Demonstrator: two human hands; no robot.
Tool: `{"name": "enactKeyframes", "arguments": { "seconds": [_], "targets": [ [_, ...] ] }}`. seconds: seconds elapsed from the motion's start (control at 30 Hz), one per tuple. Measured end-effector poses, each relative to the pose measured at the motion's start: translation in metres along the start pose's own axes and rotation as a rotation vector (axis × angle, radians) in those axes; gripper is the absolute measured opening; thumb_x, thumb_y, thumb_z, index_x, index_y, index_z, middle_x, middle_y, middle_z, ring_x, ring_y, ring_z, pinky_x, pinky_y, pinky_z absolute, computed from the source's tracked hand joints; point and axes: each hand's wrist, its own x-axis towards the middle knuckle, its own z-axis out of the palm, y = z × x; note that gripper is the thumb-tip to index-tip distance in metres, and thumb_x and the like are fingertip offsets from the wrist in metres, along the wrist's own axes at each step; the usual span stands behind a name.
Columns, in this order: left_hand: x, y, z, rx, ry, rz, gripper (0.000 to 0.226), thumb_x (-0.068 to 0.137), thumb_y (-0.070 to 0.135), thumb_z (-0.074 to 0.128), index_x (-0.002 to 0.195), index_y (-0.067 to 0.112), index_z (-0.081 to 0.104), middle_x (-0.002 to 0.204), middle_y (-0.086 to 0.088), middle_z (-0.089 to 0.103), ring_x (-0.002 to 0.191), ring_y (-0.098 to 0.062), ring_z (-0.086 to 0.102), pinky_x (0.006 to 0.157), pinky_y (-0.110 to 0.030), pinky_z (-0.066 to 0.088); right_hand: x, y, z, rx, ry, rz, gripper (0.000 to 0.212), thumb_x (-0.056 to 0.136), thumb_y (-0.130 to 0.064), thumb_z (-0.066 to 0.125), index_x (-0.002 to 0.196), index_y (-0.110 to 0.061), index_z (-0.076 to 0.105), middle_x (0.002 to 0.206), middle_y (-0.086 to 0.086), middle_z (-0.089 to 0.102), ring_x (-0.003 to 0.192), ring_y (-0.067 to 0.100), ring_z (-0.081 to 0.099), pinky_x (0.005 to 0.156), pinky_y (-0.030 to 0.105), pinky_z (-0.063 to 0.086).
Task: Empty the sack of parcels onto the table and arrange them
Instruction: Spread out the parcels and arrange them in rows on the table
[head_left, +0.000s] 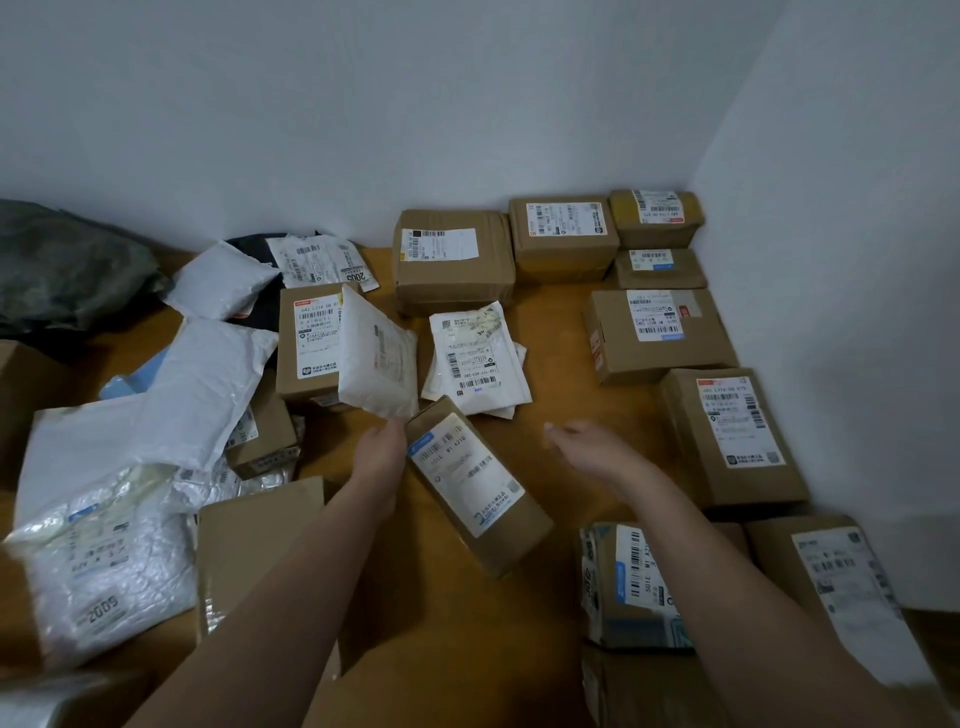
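Both hands reach out over the middle of the wooden table (561, 364). Her or his left hand (382, 452) pinches the lower corner of a white padded mailer (376, 358), lifting it on edge so it stands tilted; the fingers themselves are hidden behind the parcel. Touching that wrist lies a long cardboard box (478, 486), label up and set askew. The right hand (587, 447) hovers open above bare wood, fingers relaxed and holding nothing.

Far left, against the wall, slumps the dark green sack (62, 265). Just beside it sit 2 white bags (221, 280), 1 behind the other, and below them a loose heap of white mailers (104, 545) overlapping small boxes. Behind the lifted mailer stands a brown box (309, 343) with a printed label. Centre, a short stack of flat white envelopes (475, 358) lies label up. Behind it begins a tidy row of cardboard boxes (452, 257) along the back wall, turning the corner and running down the right wall (727, 436) toward the near edge, each touching the next, labels facing up.
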Motion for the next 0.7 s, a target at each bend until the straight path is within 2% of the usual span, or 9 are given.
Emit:
{"name": "enactKeyframes", "arguments": {
  "seconds": [0.03,0.1,0.2,0.27,0.37,0.47,0.6,0.7],
  "targets": [
    [-0.002,-0.001,0.001,0.021,-0.02,0.009,0.034,0.102,0.033,0.039,0.124,0.011,0.052,0.091,-0.002,0.056,0.077,-0.013,0.051,0.07,-0.031,0.039,-0.001,-0.001,0.005,0.043,-0.034,-0.007,0.046,0.099,-0.047,0.04,0.133,-0.019,0.053,0.134,0.003,0.054,0.116,0.021,0.054,0.093,0.037,0.047],
    [-0.005,-0.002,0.001,0.043,-0.031,0.021,0.032,0.102,0.032,0.039,0.123,0.012,0.052,0.09,0.0,0.055,0.077,-0.011,0.049,0.073,-0.031,0.038,-0.005,-0.003,0.017,0.095,-0.12,-0.018,0.052,0.098,-0.049,0.043,0.143,-0.023,0.042,0.138,0.0,0.049,0.119,0.021,0.052,0.092,0.037,0.047],
    [-0.009,-0.003,-0.003,0.035,-0.063,-0.002,0.024,0.099,0.027,0.044,0.106,0.01,0.06,0.099,-0.007,0.063,0.08,-0.016,0.055,0.064,-0.028,0.04,-0.01,-0.005,0.027,0.081,-0.211,-0.032,0.053,0.099,-0.049,0.043,0.142,-0.02,0.04,0.123,0.002,0.063,0.108,0.02,0.057,0.096,0.04,0.046],
    [-0.011,-0.01,-0.006,0.063,-0.056,-0.004,0.028,0.097,0.026,0.043,0.102,0.008,0.064,0.104,-0.009,0.063,0.086,-0.019,0.056,0.071,-0.031,0.04,-0.013,-0.005,0.027,0.036,-0.186,-0.048,0.05,0.1,-0.045,0.041,0.142,-0.016,0.04,0.11,0.001,0.069,0.1,0.018,0.062,0.095,0.04,0.046],
    [-0.016,-0.023,-0.011,0.106,-0.029,-0.012,0.03,0.099,0.03,0.041,0.112,0.009,0.058,0.106,-0.007,0.058,0.088,-0.019,0.052,0.082,-0.036,0.039,-0.019,-0.002,0.028,0.013,-0.135,-0.081,0.043,0.101,-0.04,0.042,0.137,-0.018,0.047,0.115,-0.001,0.065,0.099,0.017,0.063,0.091,0.038,0.05],
    [-0.024,-0.034,-0.011,0.119,-0.099,-0.124,0.037,0.099,0.036,0.042,0.124,0.011,0.052,0.117,-0.012,0.057,0.107,-0.031,0.055,0.096,-0.047,0.046,-0.026,0.001,0.032,-0.001,-0.16,-0.098,0.041,0.1,-0.041,0.044,0.136,-0.021,0.047,0.126,-0.001,0.058,0.105,0.017,0.06,0.09,0.038,0.051],
    [-0.043,-0.045,-0.006,0.081,-0.284,-0.187,0.03,0.101,0.033,0.041,0.118,0.012,0.053,0.113,-0.014,0.058,0.108,-0.036,0.056,0.091,-0.051,0.048,-0.035,0.005,0.041,-0.013,-0.172,-0.154,0.042,0.1,-0.039,0.045,0.14,-0.029,0.043,0.14,-0.003,0.046,0.119,0.019,0.05,0.087,0.032,0.046],
    [-0.049,-0.055,-0.005,0.136,-0.348,-0.189,0.032,0.101,0.036,0.041,0.12,0.012,0.051,0.112,-0.014,0.057,0.11,-0.037,0.055,0.085,-0.051,0.05,-0.037,0.009,0.046,-0.121,-0.129,-0.209,0.037,0.1,-0.037,0.047,0.134,-0.024,0.049,0.138,-0.001,0.049,0.12,0.016,0.048,0.089,0.029,0.04]
  ]
}}
